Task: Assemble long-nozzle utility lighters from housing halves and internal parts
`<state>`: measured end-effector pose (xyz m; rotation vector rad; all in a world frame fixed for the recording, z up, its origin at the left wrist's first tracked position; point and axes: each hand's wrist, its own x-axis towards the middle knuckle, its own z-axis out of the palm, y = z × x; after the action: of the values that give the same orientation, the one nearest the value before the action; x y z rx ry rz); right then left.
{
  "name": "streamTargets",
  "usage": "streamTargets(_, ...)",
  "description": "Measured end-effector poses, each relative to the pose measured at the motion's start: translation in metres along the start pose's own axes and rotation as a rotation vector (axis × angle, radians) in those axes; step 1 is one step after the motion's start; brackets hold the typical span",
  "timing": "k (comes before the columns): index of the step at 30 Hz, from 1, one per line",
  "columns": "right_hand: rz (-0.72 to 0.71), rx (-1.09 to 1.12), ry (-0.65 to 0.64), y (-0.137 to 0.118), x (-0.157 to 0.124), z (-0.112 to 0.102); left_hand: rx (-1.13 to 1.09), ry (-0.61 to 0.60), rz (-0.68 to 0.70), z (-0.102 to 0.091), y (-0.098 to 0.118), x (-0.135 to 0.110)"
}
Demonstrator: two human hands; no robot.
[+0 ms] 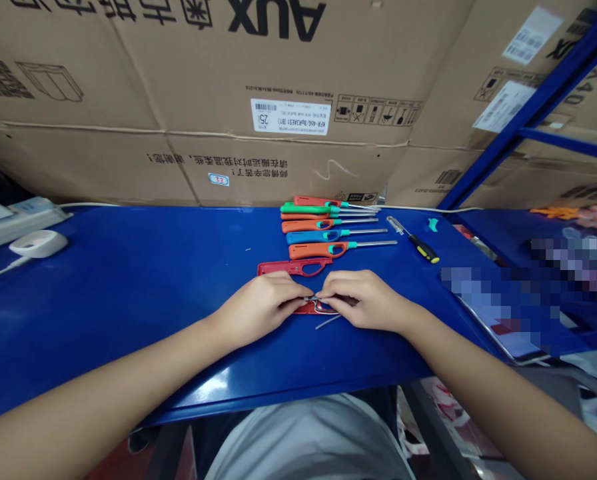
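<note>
My left hand and my right hand meet on the blue table, fingers pinched together over a red lighter half-shell with a small metal part at the fingertips. A thin metal rod lies just under my right hand. Just beyond the hands lies another red lighter shell, empty. Behind it is a row of several long-nosed lighters in orange, blue, green and red, nozzles pointing right.
A yellow-and-black screwdriver lies right of the lighters, with a small teal piece beyond it. A white device and a power strip sit at the far left. Cardboard boxes wall the back. A tablet lies at right.
</note>
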<state>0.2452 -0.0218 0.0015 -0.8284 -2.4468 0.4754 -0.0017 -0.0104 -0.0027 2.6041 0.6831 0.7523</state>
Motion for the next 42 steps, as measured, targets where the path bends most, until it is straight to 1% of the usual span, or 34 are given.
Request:
streamTargets(4,0.004,0.071,0.028,0.0014,-0.0008,0.0014,0.003,0.005,-0.009,-0.0002,-0.0005,0.0003)
streamTargets(10,0.003,0.107,0.035,0.0012,-0.0001,0.0029,-0.001,0.005,-0.023,0.0,-0.0004,0.0008)
streamTargets(16,0.046,0.147,0.049,0.0025,0.0011,0.0042,-0.013,0.009,-0.027,0.0005,-0.0006,0.0005)
streamTargets(27,0.02,-0.068,-0.008,0.0014,0.001,0.0042,-0.043,0.01,-0.053,-0.0001,-0.0004,0.0016)
streamTargets(30,0.019,-0.069,-0.004,0.0013,0.0011,0.0045,-0.041,0.005,-0.04,0.0006,-0.0015,0.0004)
streamTargets(38,0.074,-0.013,0.034,0.001,-0.0003,0.0046,-0.041,0.037,-0.025,0.0036,-0.0041,-0.0006)
streamTargets(42,0.075,-0.035,0.028,0.0006,0.0002,0.0042,-0.037,0.039,-0.02,0.0035,-0.0037,-0.0001)
